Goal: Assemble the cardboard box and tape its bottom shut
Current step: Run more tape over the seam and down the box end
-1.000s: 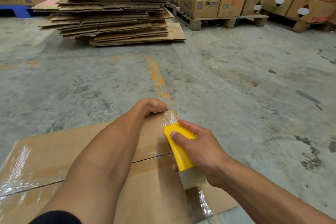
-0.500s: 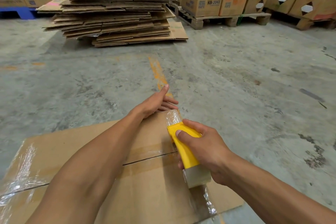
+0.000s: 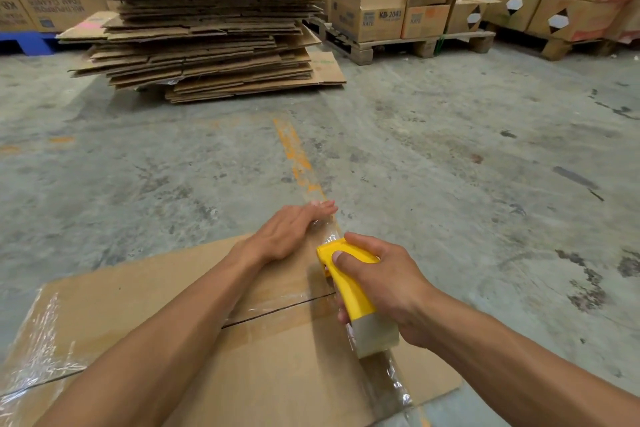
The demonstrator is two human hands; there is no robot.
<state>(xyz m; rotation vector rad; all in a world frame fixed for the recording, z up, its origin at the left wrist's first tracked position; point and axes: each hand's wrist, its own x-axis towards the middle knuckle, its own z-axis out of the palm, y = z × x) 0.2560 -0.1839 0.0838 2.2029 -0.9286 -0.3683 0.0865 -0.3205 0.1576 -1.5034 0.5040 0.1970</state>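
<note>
My left hand [image 3: 289, 234] lying flat, pressing tape end at box [image 3: 145, 291] 12 o'clock edge; right hand [image 3: 384, 284] gripping yellow dispenser [image 3: 349, 282]. Risk: tape wrinkling, tearing crooked.

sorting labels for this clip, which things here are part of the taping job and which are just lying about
In the job:
cardboard box
yellow tape dispenser, gripped by the right hand
clear tape under the flat left hand

Lying about:
stack of flattened cardboard
boxes on pallets

Matt brown cardboard box [image 3: 263, 367], glossy clear tape [image 3: 389, 380], smooth yellow plastic dispenser [image 3: 349, 284].
</note>
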